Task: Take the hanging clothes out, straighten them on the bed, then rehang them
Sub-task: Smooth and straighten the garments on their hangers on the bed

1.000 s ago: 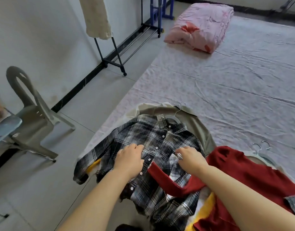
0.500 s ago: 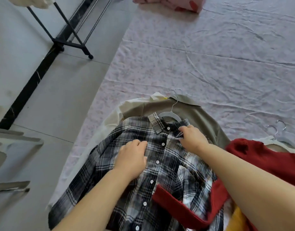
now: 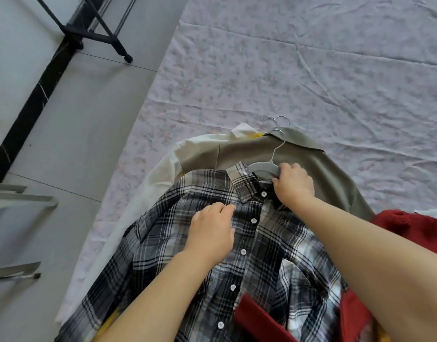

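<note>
A: Right hand (image 3: 295, 186): fingers (image 3: 286, 170) curled at the right side of the collar (image 3: 244, 181) of the plaid shirt (image 3: 188, 267), tips against the grey hanger (image 3: 263, 169). Grasping cloth there. Thumb hidden.

B: And the left hand (image 3: 211, 233)?

A: Knuckles up on the shirt front, just left of the button line. Fingertips (image 3: 223, 208) bent down into the cloth. Cannot tell whether it pinches a fold or only presses.

B: Where does the shirt lie?

A: Front up on the near left part of the bed (image 3: 311, 70), collar pointing far, hanger inside the neck. It tops a stack: olive garment (image 3: 237, 151) under it, white garment (image 3: 163, 174) under that.

B: First risk?

A: The front looks buttoned. If the person draws the hanger out through the neck, an arm of it could catch and strain the collar or top button.

B: Next?

A: Any tug at the collar may drag the olive garment along, since the two touch over a wide area. The wire hooks (image 3: 276, 122) bunch together at the far end, so one lifted could snag its neighbour.

B: Nearer in?

A: A red sleeve (image 3: 259, 317) crosses the shirt's lower front, from the red garment (image 3: 397, 225) on the right. Smoothing downward would bunch cloth against it.

B: The left edge?

A: The shirt's near left side appears to reach past the bed edge, above the floor (image 3: 77, 119). A pull that way, or a loosened hold, and the weight could slide the stack off.
</note>
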A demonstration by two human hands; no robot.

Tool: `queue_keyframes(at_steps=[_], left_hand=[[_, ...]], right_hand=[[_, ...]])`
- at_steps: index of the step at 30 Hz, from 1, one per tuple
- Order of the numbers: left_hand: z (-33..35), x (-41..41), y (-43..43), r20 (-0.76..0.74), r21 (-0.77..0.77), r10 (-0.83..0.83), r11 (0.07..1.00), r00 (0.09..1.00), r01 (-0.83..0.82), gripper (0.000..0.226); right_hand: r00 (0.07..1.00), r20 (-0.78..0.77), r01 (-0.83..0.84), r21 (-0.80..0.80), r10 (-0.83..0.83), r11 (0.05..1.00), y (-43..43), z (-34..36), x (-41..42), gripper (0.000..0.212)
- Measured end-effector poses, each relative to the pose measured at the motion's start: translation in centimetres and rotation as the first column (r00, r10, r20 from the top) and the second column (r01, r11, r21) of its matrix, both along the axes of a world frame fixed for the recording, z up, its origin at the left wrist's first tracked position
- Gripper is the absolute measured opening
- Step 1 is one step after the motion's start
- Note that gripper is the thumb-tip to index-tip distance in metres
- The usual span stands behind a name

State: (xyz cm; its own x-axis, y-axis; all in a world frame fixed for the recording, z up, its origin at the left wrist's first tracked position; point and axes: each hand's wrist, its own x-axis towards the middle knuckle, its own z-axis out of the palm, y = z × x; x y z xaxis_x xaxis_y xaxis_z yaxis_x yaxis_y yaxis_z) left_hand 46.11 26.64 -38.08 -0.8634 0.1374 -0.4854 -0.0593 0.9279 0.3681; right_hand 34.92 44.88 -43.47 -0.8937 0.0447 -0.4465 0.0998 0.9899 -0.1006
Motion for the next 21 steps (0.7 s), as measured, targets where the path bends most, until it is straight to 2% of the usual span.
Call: queue_keyframes(at_steps=[4, 11, 17, 21], left_hand=[[0.5, 0.7, 0.1, -0.025, 0.015, 0.031, 0.999, 0.999, -0.030, 0.051], [6.2, 0.9, 0.0, -0.232, 0.078, 0.101, 0.993, 0.967, -0.085, 0.048], [14.1, 1.6, 0.9, -0.411, 0.071, 0.111, 0.993, 0.905, -0.090, 0.045], [19.3, 3.6, 2.2, -0.468, 0.041, 0.076, 0.997, 0.880, -0.065, 0.044]], right_hand=[[0.996, -0.023, 0.078, -0.139, -0.082, 0.987, 0.2, 1.2, 0.5, 0.028], [0.957, -0.271, -0.174, -0.250, 0.103, 0.953, 0.7, 8.9, 5.6, 0.019], [0.929, -0.353, -0.247, -0.380, 0.107, 0.892, 1.7, 17.4, 10.8, 0.011], [0.916, -0.398, -0.250, -0.466, 0.051, 0.849, 1.8, 23.1, 14.0, 0.012]])
